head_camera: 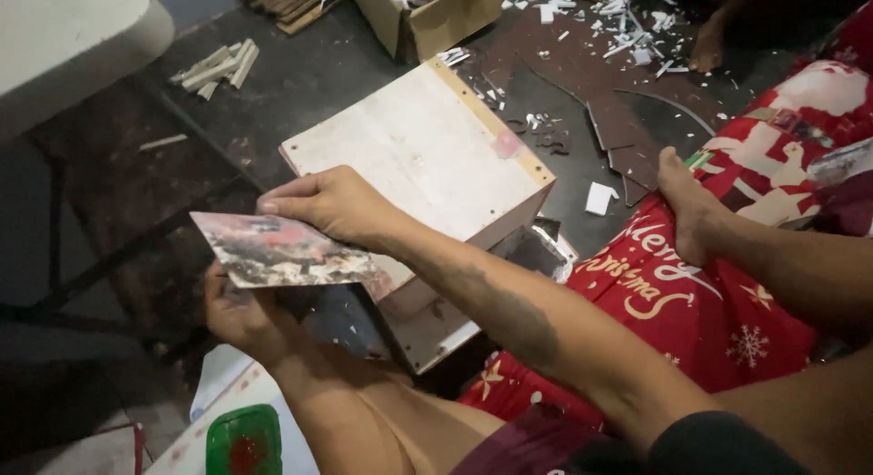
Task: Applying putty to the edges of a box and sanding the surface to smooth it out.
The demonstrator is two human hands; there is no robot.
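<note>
- Head view: a thin, flat sheet with a mottled red, grey and white face (277,250) is held level above the dark floor (300,84), in front of a pale square wooden box (427,157).
- The right hand (332,202) is closed over the sheet's upper edge, fingers curled on top.
- The left hand (241,316) is placed beneath the sheet, supporting it; its fingers are mostly hidden.
- Another person's hand (687,202) is rested on a red printed cloth (691,293).
- White scraps (618,20) are scattered on the floor beyond the box.
</note>
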